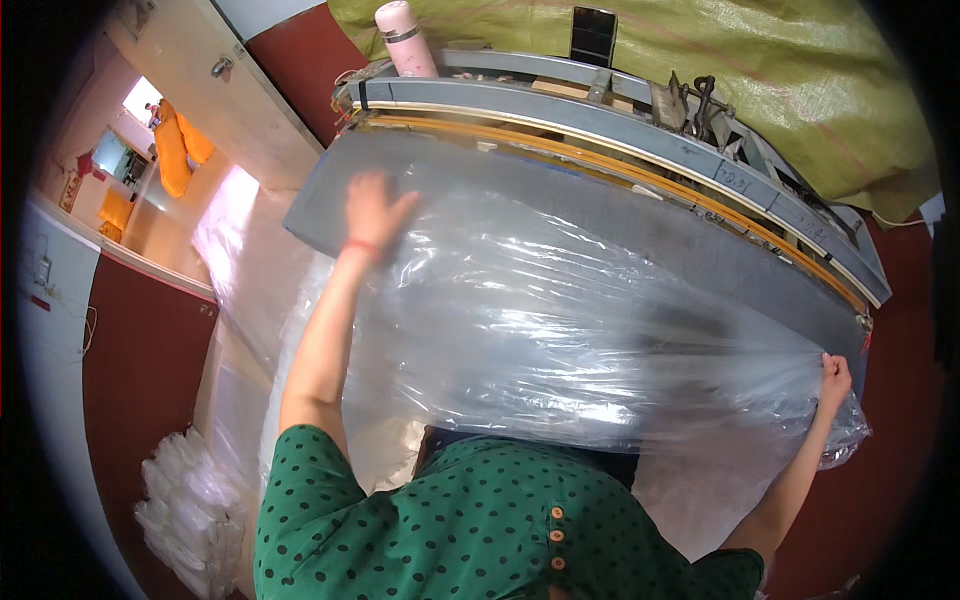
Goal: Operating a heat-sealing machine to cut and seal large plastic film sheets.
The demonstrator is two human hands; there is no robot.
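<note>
A wide sheet of clear plastic film lies across a grey work surface in front of me and hangs down at the near edge. My left hand is on the far left part of the film, fingers spread and slightly blurred, gripping nothing. At the far right, my right hand pinches the edge of the film. Folds fan out leftward from that pinch, and a crumpled part of the film hangs below it.
Behind the surface runs a long metal frame with a yellow strip. A pink bottle, a dark phone and metal clamps are at the back, before a green tarp. Plastic bags are heaped lower left, near an open door.
</note>
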